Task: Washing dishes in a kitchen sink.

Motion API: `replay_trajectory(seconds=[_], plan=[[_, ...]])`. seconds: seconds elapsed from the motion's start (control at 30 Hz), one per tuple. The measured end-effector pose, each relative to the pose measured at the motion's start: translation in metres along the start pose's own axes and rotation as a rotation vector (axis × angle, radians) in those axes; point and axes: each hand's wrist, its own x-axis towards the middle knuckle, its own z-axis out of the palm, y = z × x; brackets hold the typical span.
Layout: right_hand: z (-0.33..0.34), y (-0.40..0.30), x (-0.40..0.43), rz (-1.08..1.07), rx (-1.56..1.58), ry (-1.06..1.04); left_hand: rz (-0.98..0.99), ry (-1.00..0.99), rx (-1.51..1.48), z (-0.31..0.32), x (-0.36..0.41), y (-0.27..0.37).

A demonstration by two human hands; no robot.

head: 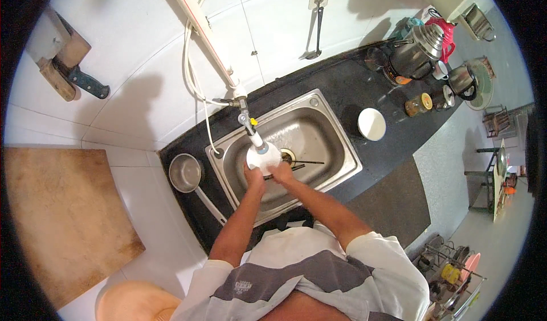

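Observation:
Both hands hold a white bowl (259, 160) under the faucet (250, 129), over the left part of the stainless steel sink (316, 128). My left hand (254, 176) grips the bowl's lower left rim. At its lower right rim is my right hand (282, 172), fingers partly hidden. The faucet's end hangs over the bowl, and the bowl's inside looks whitish and wet. Thin dark sticks, seemingly chopsticks (312, 162), lie in the sink by the drain, just right of my right hand.
A long-handled metal pan (185, 173) stands left of the sink. To the right, a white bowl (372, 124), a lidded glass jar (416, 105) and a large metal pot (412, 56) stand on the black countertop (337, 81). Cleavers (64, 64) hang on the left wall.

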Motion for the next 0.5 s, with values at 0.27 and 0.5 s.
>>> replay_trajectory(seconds=[0.27, 0.5], plan=[[0.009, 0.000, 0.005, -0.273, -0.075, 0.436, 0.079, -0.065, 0.056, 0.012, -0.011, 0.026], [-0.010, -0.006, -0.013, 0.178, 0.245, -0.234, 0.080, -0.188, 0.294, -0.021, -0.001, 0.021]])
